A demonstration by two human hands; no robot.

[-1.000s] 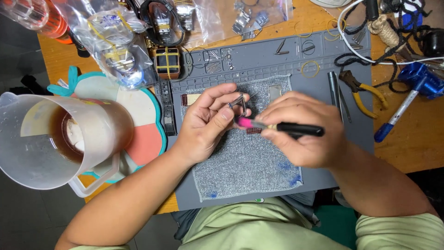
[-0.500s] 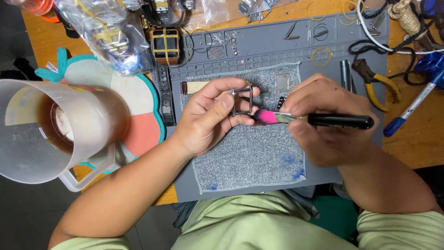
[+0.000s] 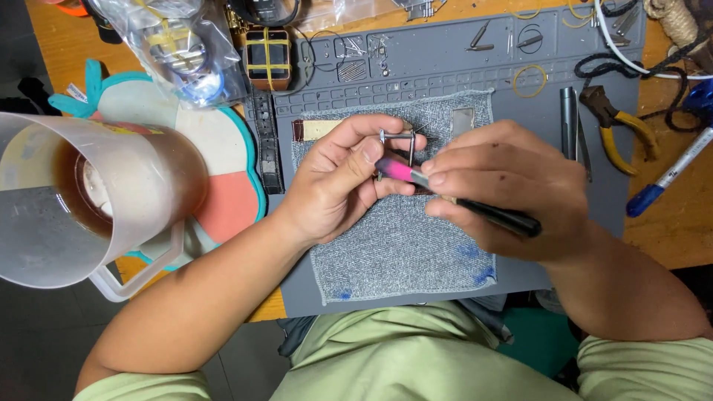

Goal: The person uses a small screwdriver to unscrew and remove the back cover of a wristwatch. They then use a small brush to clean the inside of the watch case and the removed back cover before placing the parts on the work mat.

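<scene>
The left hand [image 3: 338, 186] pinches a small silver metal buckle frame [image 3: 397, 145] between thumb and fingertips, holding it just above the grey woven cloth pad [image 3: 401, 252] at the centre of the grey silicone work mat [image 3: 445, 67]. The right hand [image 3: 512, 189] is clenched around a slim black-handled tool with a pink tip [image 3: 445, 193], and that tip meets the buckle at about 9 o'clock from the right knuckles. Both hands are thus grasping; neither is free.

As a judgement, the work on the buckle looks midway: the frame is off any strap and being probed, while a black watch strap [image 3: 265, 141] lies at 9 o'clock of the cloth, unattached. Small loose metal parts [image 3: 356, 56] sit in the mat's trays at 12 o'clock. Yellow-handled pliers [image 3: 620, 130] rest at 2 o'clock, untouched. A translucent plastic jug [image 3: 89, 200] stands well apart at 9 o'clock.
</scene>
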